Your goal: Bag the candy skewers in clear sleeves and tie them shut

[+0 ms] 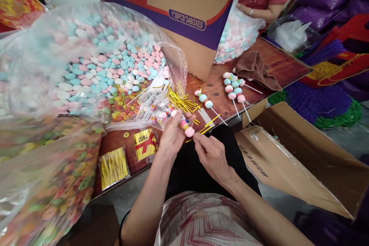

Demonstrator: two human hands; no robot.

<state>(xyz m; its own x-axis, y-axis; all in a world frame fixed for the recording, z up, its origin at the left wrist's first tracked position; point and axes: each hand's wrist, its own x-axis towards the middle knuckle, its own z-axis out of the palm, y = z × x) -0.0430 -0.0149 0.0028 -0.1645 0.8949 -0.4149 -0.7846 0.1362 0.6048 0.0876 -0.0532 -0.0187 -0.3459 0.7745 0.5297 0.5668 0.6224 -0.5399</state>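
Here, both hands [191,142] around candy skewer [184,123].

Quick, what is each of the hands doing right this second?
Left hand: closed around a candy skewer of pastel sweets.
Right hand: fingers pinched at the skewer's lower end; what they grip is too small to tell.

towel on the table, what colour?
Brown towel, crumpled beside the finished candy sticks; head view.

Candy skewer [185,124] in hand

Pastel round sweets stacked on a thin stick, pink piece at lower end, tilted diagonally, held above the table edge near gold twist ties [181,102].
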